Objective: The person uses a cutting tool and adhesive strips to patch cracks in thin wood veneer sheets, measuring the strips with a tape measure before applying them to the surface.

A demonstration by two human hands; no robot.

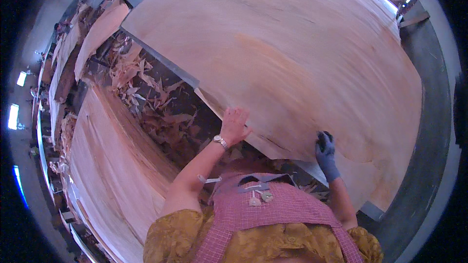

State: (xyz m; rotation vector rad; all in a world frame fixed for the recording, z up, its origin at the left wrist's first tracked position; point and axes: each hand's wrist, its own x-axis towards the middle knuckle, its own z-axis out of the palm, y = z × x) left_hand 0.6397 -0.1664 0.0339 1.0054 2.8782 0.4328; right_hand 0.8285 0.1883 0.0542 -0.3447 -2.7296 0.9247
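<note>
A large thin sheet of pale wood veneer (292, 44) lies spread over a table in front of me. My left hand (234, 125) is bare, with a watch on the wrist, and grips the sheet's near edge with the fingers over it. My right hand (325, 153), in a blue-grey glove, pinches the same near edge further right. The sheet looks blurred.
A second stack of veneer sheets (112, 175) lies at my lower left. Broken veneer scraps (156, 107) litter the floor between the two. A grey metal table edge (165, 61) shows under the big sheet. More sheets (97, 34) lie at the far left.
</note>
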